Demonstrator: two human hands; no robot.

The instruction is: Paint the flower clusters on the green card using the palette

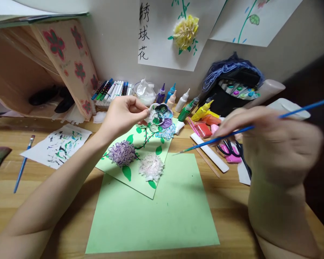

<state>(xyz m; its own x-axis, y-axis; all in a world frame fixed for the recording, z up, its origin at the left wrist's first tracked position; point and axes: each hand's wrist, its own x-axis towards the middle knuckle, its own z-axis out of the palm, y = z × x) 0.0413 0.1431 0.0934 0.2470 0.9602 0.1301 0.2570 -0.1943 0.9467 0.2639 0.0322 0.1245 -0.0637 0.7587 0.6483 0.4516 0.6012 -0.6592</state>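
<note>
Pinched by its rim, a small round paint palette [160, 117] with green, black, blue and purple wells is in my left hand [128, 113]. It hovers over the upper part of a green card [116, 176] bearing paper flowers: one purple [122, 153], one pale pink [151, 167] and one blue [166, 132], with painted stems and leaves. Between the fingers of my right hand [275, 140], somewhat blurred, is a thin blue paintbrush [232, 133]. Its tip points left, above a larger light green sheet [156, 223] lying partly under the card.
Several paint bottles [182, 100] stand along the wall, beside markers [115, 90]. Scissors [233, 149], a white stick [210, 153] and clay packets [203, 129] lie at right. A paint-stained tissue [61, 145] and another brush [24, 163] rest at left. A black pouch [237, 90] sits behind.
</note>
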